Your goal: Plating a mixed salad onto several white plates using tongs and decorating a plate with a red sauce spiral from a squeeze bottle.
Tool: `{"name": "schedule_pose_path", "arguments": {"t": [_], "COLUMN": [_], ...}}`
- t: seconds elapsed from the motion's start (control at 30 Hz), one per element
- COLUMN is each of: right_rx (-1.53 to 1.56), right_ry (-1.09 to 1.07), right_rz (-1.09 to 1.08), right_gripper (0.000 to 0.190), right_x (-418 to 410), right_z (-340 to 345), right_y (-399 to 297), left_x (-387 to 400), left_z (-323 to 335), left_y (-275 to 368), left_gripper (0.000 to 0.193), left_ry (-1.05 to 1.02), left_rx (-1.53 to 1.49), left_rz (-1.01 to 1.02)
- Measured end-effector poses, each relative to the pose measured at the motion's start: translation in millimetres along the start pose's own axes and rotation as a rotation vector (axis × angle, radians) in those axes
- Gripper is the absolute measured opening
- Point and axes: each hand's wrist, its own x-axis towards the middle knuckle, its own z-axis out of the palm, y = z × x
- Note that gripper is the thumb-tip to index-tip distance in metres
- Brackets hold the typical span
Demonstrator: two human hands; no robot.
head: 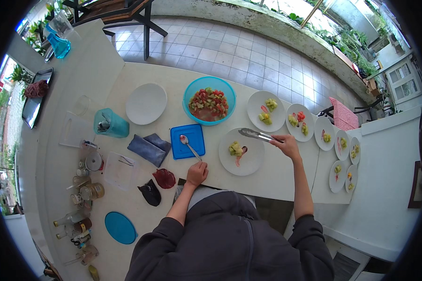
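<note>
My right hand [286,145] grips metal tongs [256,135] over the right part of a large white plate [248,165]. Green fruit cubes [236,149] are piled on this plate beside a reddish smear [238,160] and a small dark shape. My left hand [197,174] rests at the table's front edge with its fingers curled. Just above its knuckles ends the handle of a spoon [190,146], which lies across a blue square lid [177,140]. A turquoise bowl [232,102] of red and green fruit cubes [208,102] stands beyond them.
Several plates with fruit, including a white plate [256,102], line the right side. A bare white plate [146,103], a turquoise cutlery holder [116,124] and folded dark cloths [147,149] are at left. Glass bottles [70,218] and jars [91,191] crowd the left wall.
</note>
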Motion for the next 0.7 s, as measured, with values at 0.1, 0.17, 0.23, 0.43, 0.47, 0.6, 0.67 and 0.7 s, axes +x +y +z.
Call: {"name": "schedule_pose_path", "arguments": {"t": [0.1, 0.17, 0.23, 0.43, 0.47, 0.6, 0.67, 0.7], "right_rx": [0.256, 0.302, 0.314, -0.048, -0.049, -0.220, -0.302, -0.356], "right_ry": [-0.015, -0.019, 0.027, 0.048, 0.048, 0.031, 0.048, 0.030], "right_rz": [-0.084, -0.089, -0.164, -0.265, -0.266, -0.283, -0.303, -0.319], "right_gripper": [0.036, 0.038, 0.038, 0.037, 0.037, 0.033, 0.032, 0.031], "right_x": [5, 9, 15, 48, 51, 66, 75, 79], "right_z": [-16, -22, -22, -6, -5, -2, -1, 1], "right_y": [-21, -41, -61, -95, -102, -133, -142, -145], "left_x": [0, 0, -1, 3, 3, 2, 4, 3], "left_z": [0, -1, -1, -1, -2, -5, -5, -4], "left_y": [1, 1, 0, 1, 1, 2, 2, 1], "left_gripper": [0.009, 0.009, 0.009, 0.010, 0.010, 0.010, 0.010, 0.010], "left_ry": [0.001, 0.009, 0.007, 0.003, 0.001, -0.004, -0.011, -0.009], "left_rx": [-0.003, -0.017, -0.009, -0.014, -0.015, -0.017, -0.047, -0.047], "left_rz": [-0.006, -0.002, -0.005, 0.007, 0.006, -0.012, -0.006, -0.007]}}
